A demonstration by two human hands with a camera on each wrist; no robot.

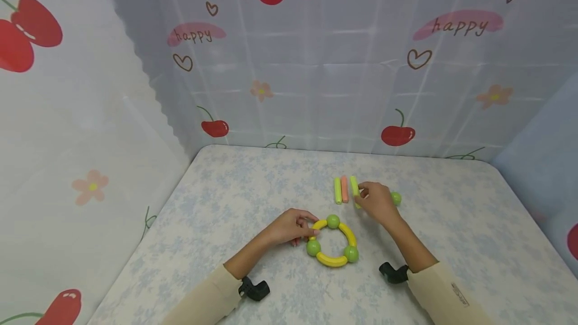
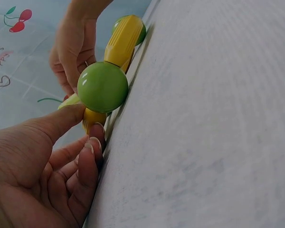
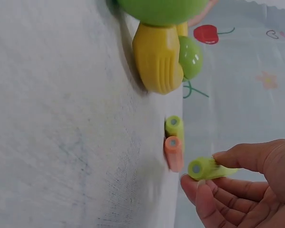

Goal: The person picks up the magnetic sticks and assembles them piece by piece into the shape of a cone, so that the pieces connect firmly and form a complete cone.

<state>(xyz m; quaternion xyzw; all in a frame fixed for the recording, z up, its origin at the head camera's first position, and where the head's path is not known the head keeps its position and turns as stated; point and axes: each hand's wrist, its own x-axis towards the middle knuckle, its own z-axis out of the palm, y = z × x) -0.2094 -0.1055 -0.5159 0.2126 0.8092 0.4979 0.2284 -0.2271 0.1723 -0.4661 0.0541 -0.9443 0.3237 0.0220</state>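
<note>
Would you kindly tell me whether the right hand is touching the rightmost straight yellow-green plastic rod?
Touching: the right wrist view shows the right hand pinching the yellow-green rod between thumb and fingers.

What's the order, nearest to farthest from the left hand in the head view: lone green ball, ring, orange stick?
1. Ring: the left hand pinches its left side.
2. Orange stick: beyond the ring, between the green sticks.
3. Lone green ball: farthest, just right of the right hand.
</note>
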